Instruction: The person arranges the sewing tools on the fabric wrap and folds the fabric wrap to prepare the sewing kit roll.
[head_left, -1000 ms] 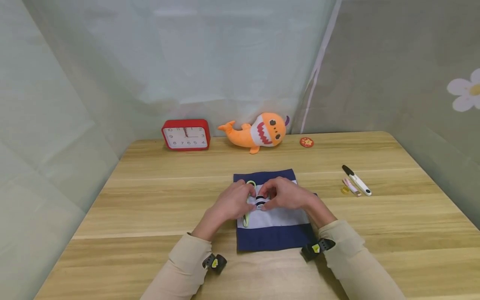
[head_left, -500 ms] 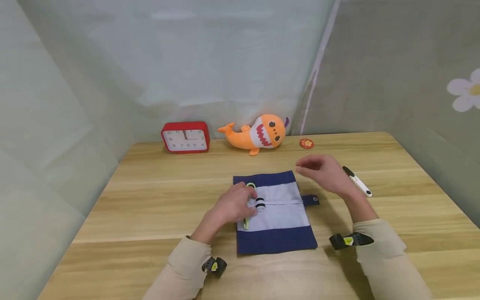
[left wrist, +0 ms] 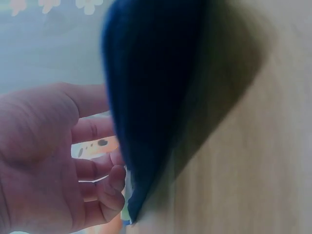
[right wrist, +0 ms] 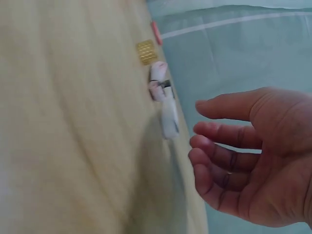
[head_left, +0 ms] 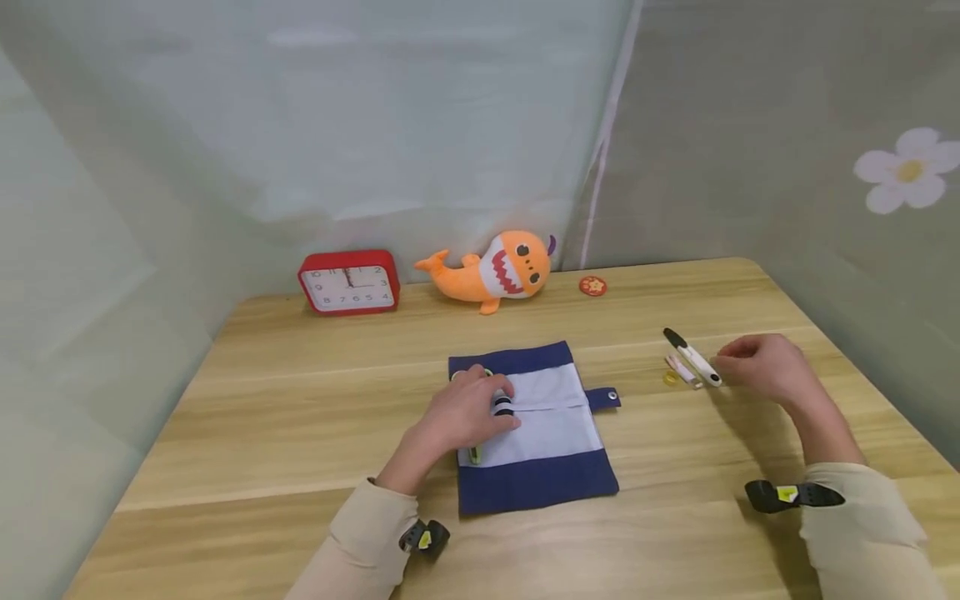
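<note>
Apparently my right hand (head_left: 768, 367), fingers loosely bent around nothing, hovers by the white-handled tool (head_left: 698, 364) right of the cloth case (head_left: 536, 483); a mid-handle pinch should serve best. My left hand (head_left: 467, 410) covers the case's left side, beside the dark spool (head_left: 502, 403); whether it grips, I can't tell.

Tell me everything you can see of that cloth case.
The cloth case lies opened out on the table: pale grey middle, navy bands along its far and near edges. A thin pale strap crosses it over a black-and-white roll; a navy tab with a round snap juts out at right. The left hand rests on its left part.
</note>
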Available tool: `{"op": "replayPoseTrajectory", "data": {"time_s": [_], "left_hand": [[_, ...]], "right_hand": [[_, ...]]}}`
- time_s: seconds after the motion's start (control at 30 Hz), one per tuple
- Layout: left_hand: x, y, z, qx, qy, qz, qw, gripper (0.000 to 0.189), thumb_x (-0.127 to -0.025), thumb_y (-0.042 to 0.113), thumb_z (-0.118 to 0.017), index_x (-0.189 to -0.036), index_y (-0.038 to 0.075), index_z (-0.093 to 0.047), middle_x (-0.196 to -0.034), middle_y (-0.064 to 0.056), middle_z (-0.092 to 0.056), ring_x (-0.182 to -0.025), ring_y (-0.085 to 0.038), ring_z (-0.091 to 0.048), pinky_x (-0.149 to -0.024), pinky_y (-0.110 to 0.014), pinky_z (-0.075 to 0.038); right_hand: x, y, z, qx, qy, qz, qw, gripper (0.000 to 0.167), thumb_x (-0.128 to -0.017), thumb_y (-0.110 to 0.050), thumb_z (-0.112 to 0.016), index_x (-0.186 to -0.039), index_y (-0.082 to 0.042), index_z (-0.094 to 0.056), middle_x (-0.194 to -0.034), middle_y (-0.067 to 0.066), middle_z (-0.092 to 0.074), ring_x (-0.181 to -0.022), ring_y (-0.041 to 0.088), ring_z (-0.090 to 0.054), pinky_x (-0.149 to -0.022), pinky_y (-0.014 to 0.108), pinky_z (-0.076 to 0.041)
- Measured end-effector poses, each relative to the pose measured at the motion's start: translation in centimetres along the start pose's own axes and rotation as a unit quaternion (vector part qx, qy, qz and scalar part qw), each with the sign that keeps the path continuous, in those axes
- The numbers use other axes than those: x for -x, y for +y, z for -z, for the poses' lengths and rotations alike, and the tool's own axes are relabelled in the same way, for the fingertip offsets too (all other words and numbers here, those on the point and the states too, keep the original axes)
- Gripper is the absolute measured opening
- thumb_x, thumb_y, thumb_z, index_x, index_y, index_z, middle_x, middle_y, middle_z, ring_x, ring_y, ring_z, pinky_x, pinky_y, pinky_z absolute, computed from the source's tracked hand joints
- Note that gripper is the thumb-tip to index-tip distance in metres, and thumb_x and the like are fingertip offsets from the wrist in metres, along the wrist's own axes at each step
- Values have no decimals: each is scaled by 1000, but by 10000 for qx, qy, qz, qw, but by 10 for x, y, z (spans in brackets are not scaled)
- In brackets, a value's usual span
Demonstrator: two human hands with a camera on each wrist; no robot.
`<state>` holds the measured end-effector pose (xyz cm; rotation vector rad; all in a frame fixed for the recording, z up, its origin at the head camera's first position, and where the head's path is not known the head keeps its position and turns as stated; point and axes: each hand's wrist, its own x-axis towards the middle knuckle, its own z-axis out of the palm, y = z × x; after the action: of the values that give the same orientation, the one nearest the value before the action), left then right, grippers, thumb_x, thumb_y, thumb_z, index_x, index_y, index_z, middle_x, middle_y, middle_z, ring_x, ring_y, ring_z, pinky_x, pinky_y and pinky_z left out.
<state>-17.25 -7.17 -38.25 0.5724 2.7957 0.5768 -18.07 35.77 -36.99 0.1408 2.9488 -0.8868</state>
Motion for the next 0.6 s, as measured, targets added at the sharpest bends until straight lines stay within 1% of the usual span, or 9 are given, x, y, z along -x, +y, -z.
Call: {"op": "replayPoseTrajectory", "data": {"time_s": [0.03,0.13,0.23,0.37,0.6], "left_hand": [[-1,0,-1,-22,1,-3,10000,34,-94,39,-80,-122,21,-73,-121,-10,-62,-105,-26,-54,-85,-43,-52],[-3,2,-2,-85,-8,11,10000,33,-94,37,-80,-121,20,-73,-120,-10,-63,-104,-26,-54,-86,-45,-53],[-3,3,-3,-99,-9,30,9999,33,-94,36,-80,-121,20,-72,-119,-10,-62,-104,-26,-54,-86,-45,-53],[-3,4,-3,-77,-17,43,10000,33,-94,36,-81,-122,20,-71,-121,-11,-62,-105,-27,-54,-86,-45,-53],[-5,5,-4,-141,-39,7,9999,33,-94,36,-81,-124,24,-72,-120,-11,-62,-105,-28,-53,-85,-44,-53]], "right_hand": [[1,1,-2,9,-102,-76,9999,46,-101,-34,-68,-120,8,-69,-105,23,-73,-92,31,-63,-69,32,-46],[0,1,-7,-6,-306,-244,9992,45,-100,-33,-70,-118,8,-69,-94,14,-72,-85,24,-60,-68,32,-45],[-1,1,-10,-57,-421,-307,9986,47,-99,-33,-72,-118,9,-68,-89,9,-70,-80,20,-59,-67,32,-46],[-2,1,-14,62,-374,-297,9988,45,-97,-33,-72,-116,9,-69,-90,11,-69,-80,22,-59,-67,32,-45],[-3,1,-18,203,-199,-237,9993,41,-95,-29,-74,-108,9,-69,-96,20,-69,-85,29,-58,-67,32,-43]]}}
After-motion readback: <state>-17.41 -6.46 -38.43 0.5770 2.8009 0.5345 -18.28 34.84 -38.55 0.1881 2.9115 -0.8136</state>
